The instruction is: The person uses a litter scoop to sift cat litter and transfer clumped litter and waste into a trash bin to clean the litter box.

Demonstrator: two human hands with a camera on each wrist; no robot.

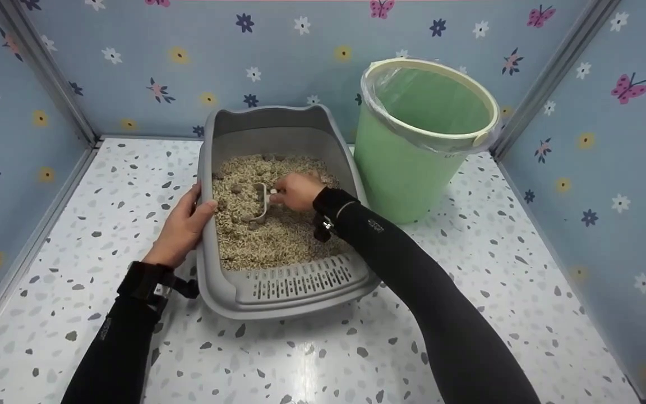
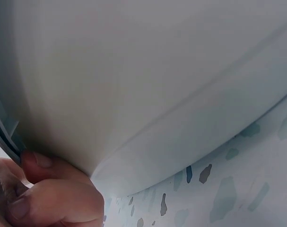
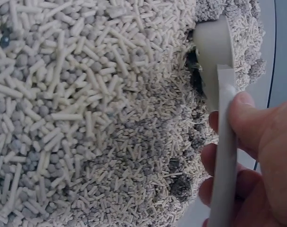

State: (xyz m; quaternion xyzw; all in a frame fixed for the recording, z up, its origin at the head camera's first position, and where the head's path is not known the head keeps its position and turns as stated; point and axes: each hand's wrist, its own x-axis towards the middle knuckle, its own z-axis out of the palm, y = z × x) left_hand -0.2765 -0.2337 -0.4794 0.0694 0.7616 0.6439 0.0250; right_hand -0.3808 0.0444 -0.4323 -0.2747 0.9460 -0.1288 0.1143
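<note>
A grey litter box (image 1: 295, 307) stands on the speckled surface, holding tan pellet litter (image 1: 284, 241) with darker clumps in it. My left hand (image 1: 180, 229) grips the box's left rim, thumb on top; in the left wrist view its curled fingers (image 2: 63, 201) sit beneath the rim against the outer wall. Inside the box, my right hand (image 1: 299, 191) holds a pale litter scoop (image 1: 263, 210) by its handle. The right wrist view has the thumb lying along the handle and the fingers wrapped round it. The scoop's head (image 3: 214, 45) is partly sunk in the litter beside dark clumps.
Close by the box's right side stands a green trash bin (image 1: 401, 174) with a clear plastic liner (image 1: 376, 104) folded over its cream rim. Patterned blue panels (image 1: 295, 56) enclose the back and both sides. A slotted grey ledge (image 1: 300, 280) spans the box's near end.
</note>
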